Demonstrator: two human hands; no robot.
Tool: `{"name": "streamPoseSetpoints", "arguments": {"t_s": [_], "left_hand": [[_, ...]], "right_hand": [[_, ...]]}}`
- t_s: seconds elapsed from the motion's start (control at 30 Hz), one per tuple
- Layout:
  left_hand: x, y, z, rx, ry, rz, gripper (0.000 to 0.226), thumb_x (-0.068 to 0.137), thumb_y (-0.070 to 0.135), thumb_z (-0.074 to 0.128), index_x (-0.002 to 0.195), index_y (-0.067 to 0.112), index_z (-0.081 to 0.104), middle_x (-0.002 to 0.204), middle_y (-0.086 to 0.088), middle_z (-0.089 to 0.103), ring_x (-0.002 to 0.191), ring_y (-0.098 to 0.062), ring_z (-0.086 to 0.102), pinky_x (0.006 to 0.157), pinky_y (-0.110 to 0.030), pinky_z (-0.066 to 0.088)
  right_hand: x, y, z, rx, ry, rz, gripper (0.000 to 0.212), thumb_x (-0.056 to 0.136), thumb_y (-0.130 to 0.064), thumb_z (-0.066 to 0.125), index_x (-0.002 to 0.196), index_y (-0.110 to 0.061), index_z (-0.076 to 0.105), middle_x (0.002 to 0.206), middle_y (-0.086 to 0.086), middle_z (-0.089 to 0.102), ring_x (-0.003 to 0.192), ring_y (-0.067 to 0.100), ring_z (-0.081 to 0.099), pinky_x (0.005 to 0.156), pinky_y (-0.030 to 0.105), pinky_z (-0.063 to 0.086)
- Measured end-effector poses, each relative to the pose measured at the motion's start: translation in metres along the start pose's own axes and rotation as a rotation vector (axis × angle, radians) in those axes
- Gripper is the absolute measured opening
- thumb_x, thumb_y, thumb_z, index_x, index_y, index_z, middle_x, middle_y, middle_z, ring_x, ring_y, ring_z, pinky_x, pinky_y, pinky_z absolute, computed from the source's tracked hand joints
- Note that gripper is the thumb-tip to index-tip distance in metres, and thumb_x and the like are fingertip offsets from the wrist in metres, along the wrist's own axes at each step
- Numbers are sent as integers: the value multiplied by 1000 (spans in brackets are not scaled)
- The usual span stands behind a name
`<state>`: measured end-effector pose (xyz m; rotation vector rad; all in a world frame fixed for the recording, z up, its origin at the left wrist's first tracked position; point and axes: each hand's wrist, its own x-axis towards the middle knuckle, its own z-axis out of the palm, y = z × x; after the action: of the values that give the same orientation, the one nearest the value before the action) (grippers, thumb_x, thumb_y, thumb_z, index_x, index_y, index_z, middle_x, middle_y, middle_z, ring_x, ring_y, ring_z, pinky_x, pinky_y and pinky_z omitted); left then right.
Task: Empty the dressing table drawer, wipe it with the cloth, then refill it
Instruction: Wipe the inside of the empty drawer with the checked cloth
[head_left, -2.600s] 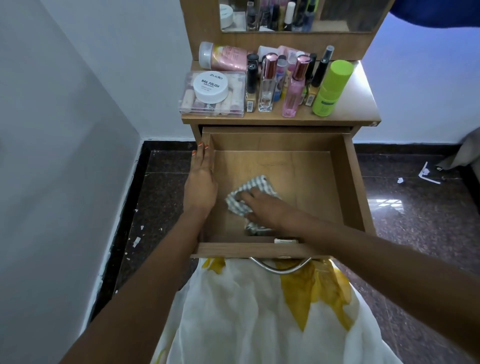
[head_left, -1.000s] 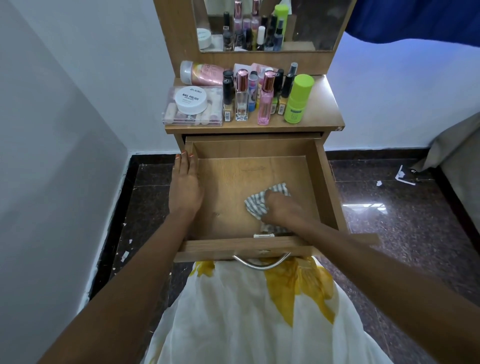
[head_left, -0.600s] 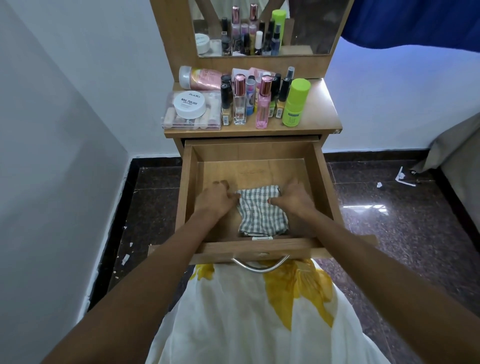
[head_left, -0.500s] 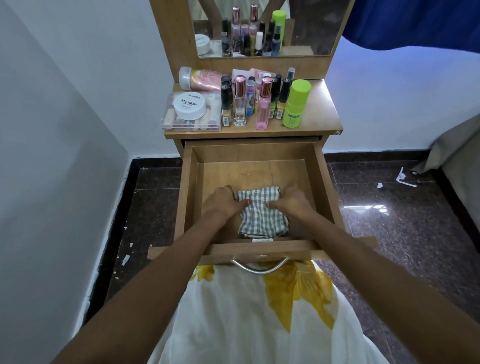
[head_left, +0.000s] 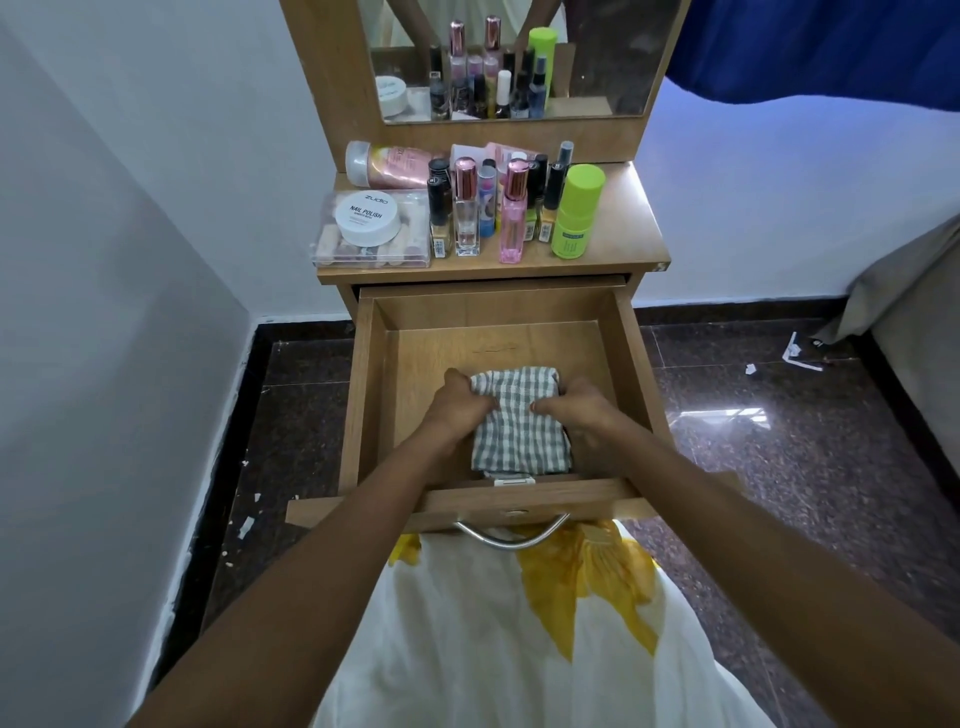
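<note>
Dressing table top (head_left: 626, 228) — bottles (head_left: 514, 221), clear box (head_left: 332, 250); drawer (head_left: 493, 343) — cloth (head_left: 519, 431).

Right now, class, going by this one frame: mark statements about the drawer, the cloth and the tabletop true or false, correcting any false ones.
1. The left hand and the right hand both grip the checked cloth. True.
2. The cloth lies on the tabletop. False: it is inside the open drawer.
3. The drawer is full of bottles. False: they stand on the tabletop; the drawer holds only the cloth.
4. The green bottle stands upright. True.
</note>
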<state>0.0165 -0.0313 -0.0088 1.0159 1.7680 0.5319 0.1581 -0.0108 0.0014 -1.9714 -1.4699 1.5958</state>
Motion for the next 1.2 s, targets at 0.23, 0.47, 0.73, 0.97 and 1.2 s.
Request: {"name": "streamPoseSetpoints", "arguments": {"t_s": [0.23,0.47,0.73,0.97,1.2], "left_hand": [[-12,27,-3,-238,59,80,29,90,19,59,109,9,39,113,-13,60,88,-19,60,64,-30,52],[-21,73,4,-355,59,190,30,88,10,61,73,17,36,81,-6,57,62,-11,57,51,-23,54],[-22,144,28,-193,-3,373,28,86,1,56,70,19,44,77,0,50,81,-24,58,75,-36,53],[1,231,22,61,11,543,24,87,-6,47,78,17,45,80,-5,49,65,-18,49,52,-24,40],[46,283,-7,298,-40,458,21,88,-1,57,76,14,48,80,-5,52,76,-20,56,77,-33,56]], "right_hand": [[-11,-5,-29,138,43,-90,35,90,-15,56,122,-5,45,121,15,59,102,25,61,86,38,51],[-20,-13,-76,265,228,-196,44,81,-16,69,119,-2,51,115,14,63,93,24,64,79,33,56],[-25,-24,-138,342,499,-306,30,78,-14,72,97,-9,49,111,20,62,78,21,60,52,22,50],[-5,-64,-187,421,591,-376,24,80,-20,71,85,-12,49,102,15,62,74,21,63,39,17,45],[36,-104,-204,428,546,-350,40,81,-18,70,57,-15,37,59,2,46,52,15,48,33,12,32]]}}
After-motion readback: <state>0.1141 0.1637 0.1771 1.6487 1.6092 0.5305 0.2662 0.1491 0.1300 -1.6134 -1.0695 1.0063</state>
